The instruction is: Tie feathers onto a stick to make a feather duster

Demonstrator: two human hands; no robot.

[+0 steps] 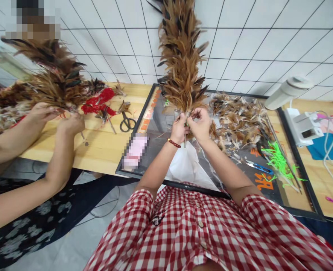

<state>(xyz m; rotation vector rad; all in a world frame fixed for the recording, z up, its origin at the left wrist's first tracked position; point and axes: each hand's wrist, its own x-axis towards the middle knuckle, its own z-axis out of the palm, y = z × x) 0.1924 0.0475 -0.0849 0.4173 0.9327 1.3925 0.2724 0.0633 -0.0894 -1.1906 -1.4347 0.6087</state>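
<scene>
A tall feather duster (181,60) of brown and black feathers stands upright in front of me, leaning toward the tiled wall. My left hand (178,130), with a beaded bracelet at the wrist, is closed around its thin stick just below the lowest feathers. Beside it, my right hand (200,123) pinches at the base of the feathers; whatever its fingertips hold is too small to make out. A pile of loose brown and white feathers (236,120) lies right of my hands. White sheeting (187,169) hangs below them at the table edge.
Blue-handled snips (259,167) and bright green strings (280,160) lie at right, near a white bottle (289,92) and a power strip (298,128). At left, a co-worker's hands (70,124) hold another feather duster (53,82); scissors (127,122) and red string (100,101) lie nearby.
</scene>
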